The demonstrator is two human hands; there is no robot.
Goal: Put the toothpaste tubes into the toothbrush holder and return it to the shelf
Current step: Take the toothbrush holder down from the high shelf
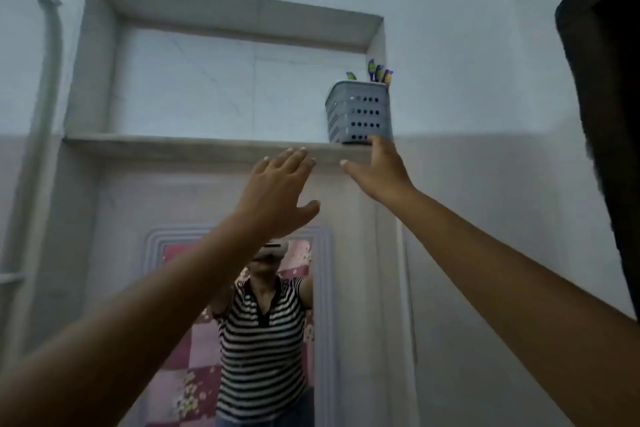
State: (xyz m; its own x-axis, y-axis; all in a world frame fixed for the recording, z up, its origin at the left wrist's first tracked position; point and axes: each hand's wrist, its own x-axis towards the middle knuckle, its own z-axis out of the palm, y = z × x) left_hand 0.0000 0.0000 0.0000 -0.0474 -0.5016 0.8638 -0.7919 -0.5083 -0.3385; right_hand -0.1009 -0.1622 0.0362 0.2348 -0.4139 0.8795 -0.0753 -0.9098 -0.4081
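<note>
A grey perforated toothbrush holder stands upright at the right end of the marble shelf, inside a recessed wall niche. Colourful toothbrush tops stick out of it; I see no toothpaste tubes. My right hand is raised just below the holder, fingers apart, its fingertips touching or nearly touching the holder's bottom edge. My left hand is raised to the left of it, below the shelf edge, open and holding nothing.
A mirror below the shelf reflects a person in a striped shirt. A grey pipe runs down the left wall. A dark door edge stands at the right. The shelf's left and middle parts are bare.
</note>
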